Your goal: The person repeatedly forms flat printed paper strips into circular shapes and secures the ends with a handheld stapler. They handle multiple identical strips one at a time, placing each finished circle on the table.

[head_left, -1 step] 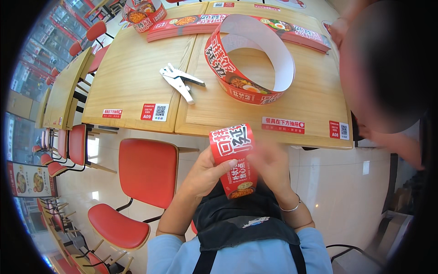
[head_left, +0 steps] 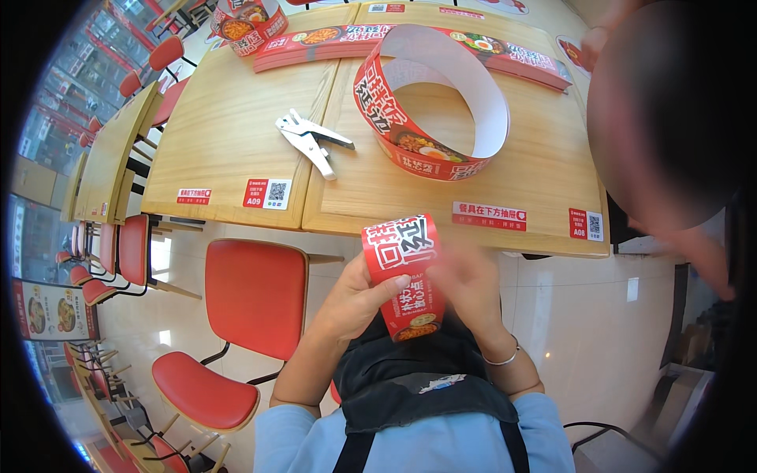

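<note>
At the right edge of the head view, a large dark blurred shape hides much of the scene, and another person's forearm shows below it, out of focus. The right hand is smeared by motion, so I cannot tell how its fingers lie; it sits against the right side of a folded red paper strip. The left hand holds that strip from the left, thumb pressed on its printed face, the other fingers hidden behind it. The strip stands nearly upright in front of the person's chest, just below the near edge of the table. A thin bracelet circles the right wrist.

The strip is glossy card, red with white lettering and a food picture at its lower end. On the table a longer strip of the same card stands curled into a wide ring, white inside. A metal hand punch lies to its left, well apart from the hands. Flat strips are stacked along the far side.

The table is pale wood grain, two tops pushed together. Red chairs stand on a shiny pale tiled floor.
</note>
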### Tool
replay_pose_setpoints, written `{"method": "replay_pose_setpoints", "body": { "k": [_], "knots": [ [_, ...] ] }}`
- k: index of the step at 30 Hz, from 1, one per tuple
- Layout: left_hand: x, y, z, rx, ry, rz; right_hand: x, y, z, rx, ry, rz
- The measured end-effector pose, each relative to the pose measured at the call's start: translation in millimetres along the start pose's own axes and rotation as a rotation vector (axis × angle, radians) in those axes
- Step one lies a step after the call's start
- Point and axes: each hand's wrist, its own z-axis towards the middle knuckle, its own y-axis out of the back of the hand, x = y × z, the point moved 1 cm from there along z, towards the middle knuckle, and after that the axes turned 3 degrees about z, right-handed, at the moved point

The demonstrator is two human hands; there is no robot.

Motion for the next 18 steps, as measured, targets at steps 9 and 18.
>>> {"method": "replay_pose_setpoints", "body": {
  "k": [9, 18],
  "knots": [
    [2.1, -1.6, -0.1, 0.021, -0.017, 0.004, -4.6, -0.7, -0.6, -0.009, -0.019, 0.024],
    [8.9, 1.5, 1.1, -0.039, -0.032, -0.110, -1.4, -5.4, -1.6, -0.073, 0.068, -0.086]
  ]
}}
